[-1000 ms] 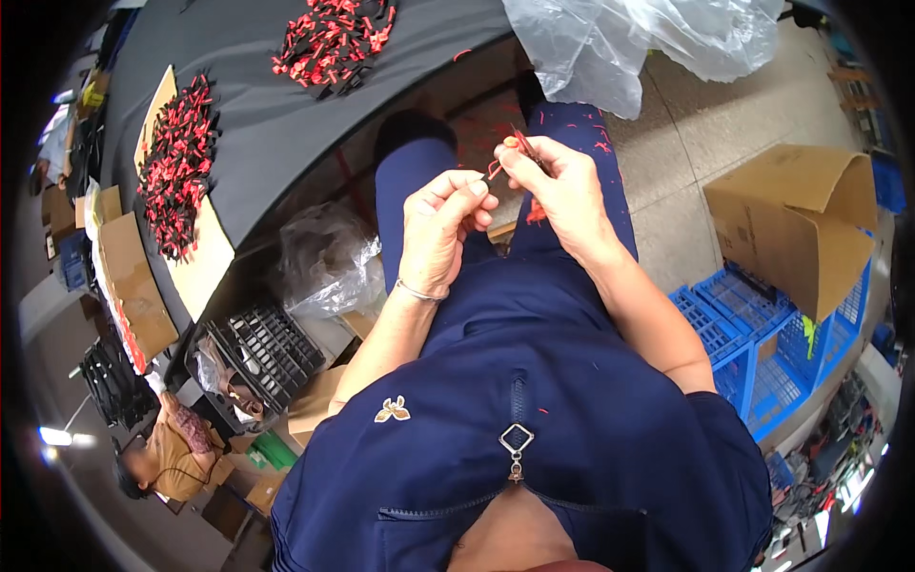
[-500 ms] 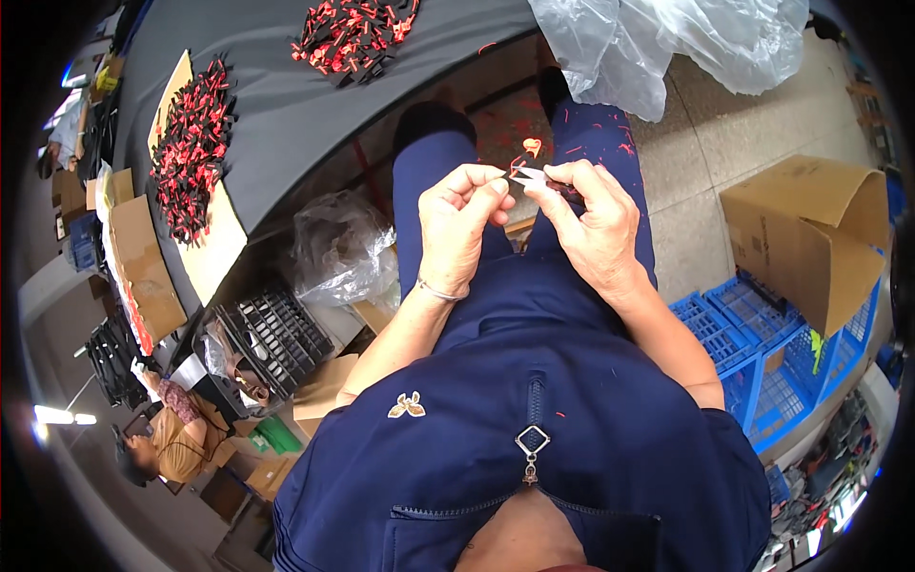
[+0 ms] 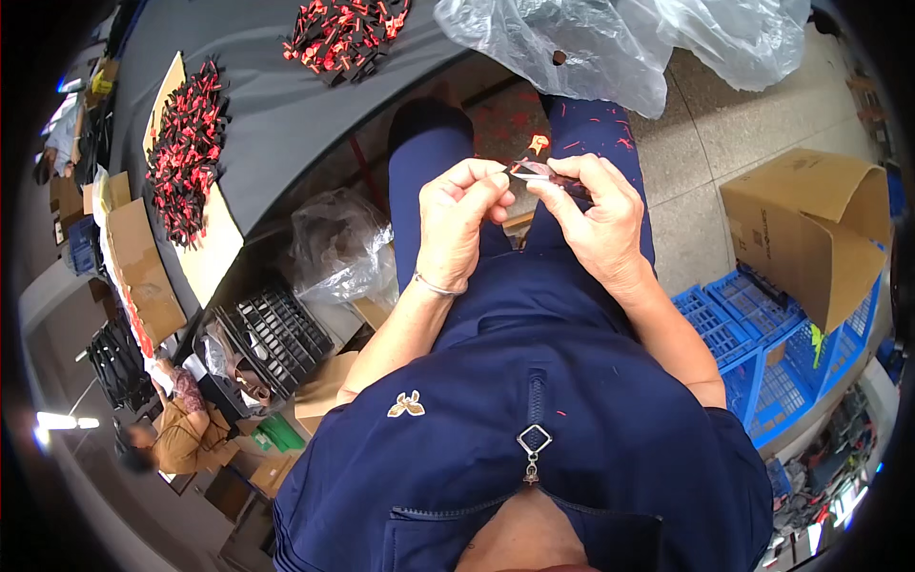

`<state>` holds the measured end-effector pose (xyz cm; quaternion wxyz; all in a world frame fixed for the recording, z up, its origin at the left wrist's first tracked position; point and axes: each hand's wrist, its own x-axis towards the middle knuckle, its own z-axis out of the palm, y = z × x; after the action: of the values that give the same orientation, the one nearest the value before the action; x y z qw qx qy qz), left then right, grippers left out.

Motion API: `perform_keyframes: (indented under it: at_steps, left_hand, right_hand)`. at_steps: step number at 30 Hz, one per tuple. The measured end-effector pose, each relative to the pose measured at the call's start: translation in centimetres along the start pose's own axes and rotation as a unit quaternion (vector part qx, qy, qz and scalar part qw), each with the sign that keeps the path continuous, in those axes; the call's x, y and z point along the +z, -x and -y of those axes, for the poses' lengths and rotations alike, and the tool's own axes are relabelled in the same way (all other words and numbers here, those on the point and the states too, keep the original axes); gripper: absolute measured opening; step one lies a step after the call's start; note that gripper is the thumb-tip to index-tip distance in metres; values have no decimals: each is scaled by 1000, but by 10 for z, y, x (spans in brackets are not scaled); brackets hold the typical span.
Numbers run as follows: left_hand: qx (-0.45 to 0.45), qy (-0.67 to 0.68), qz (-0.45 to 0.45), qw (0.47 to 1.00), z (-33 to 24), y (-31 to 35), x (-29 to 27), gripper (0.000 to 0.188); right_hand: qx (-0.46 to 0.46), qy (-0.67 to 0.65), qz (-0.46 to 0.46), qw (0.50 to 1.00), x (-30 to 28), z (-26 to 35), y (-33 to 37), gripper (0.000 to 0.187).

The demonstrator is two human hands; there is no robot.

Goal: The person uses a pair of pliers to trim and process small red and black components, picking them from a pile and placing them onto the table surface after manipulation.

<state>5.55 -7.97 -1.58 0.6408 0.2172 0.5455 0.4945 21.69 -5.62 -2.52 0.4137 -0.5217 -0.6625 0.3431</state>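
Note:
Over my lap, my left hand (image 3: pixel 454 221) is closed in a pinch, thumb against forefinger, on a small black piece with a red-orange end (image 3: pixel 539 143). Most of the pinched part is hidden by the fingers. My right hand (image 3: pixel 604 217) is wrapped round a pair of thread snips (image 3: pixel 530 172), whose pale blades point left at the piece, beside the left fingertips. The dark handle mostly disappears inside the right palm. Up on the black-covered table lie a long heap of black and red pieces (image 3: pixel 187 153) and another such heap (image 3: pixel 345 38).
Clear plastic sheeting (image 3: pixel 581 52) hangs at the top, past my knees. To the right, a cardboard box (image 3: pixel 801 234) sits on blue plastic crates (image 3: pixel 729 334). Left of my legs are a plastic bag (image 3: pixel 338 248) and a black crate (image 3: pixel 276 329). Another person (image 3: pixel 181 429) is at far left.
The snips' blades, spread apart before, now look closer together. The red-orange end has shifted slightly right. My view has moved a little, and the person at far left has shifted an arm.

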Motion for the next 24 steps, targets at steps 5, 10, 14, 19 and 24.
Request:
perform_keyframes:
  at_steps: [5, 10, 14, 19, 24]
  left_hand:
    - [16, -33, -7, 999, 3, -1, -1, 10]
    - [22, -36, -10, 999, -1, -6, -4, 10]
    - [75, -69, -35, 994, -1, -9, -8, 10]
    - [106, -67, -46, 991, -3, -9, -26, 9]
    - [171, -40, -149, 973, -42, -21, -68, 9]
  right_hand:
    - [0, 85, 31, 996, 2, -3, -4, 18]
    - [4, 23, 3, 1000, 9, -5, -10, 16]
    - [-36, 93, 33, 995, 16, 1, -19, 15]
    - [56, -100, 70, 991, 31, 1, -25, 14]
    - [127, -156, 90, 976, 26, 1, -26, 15]
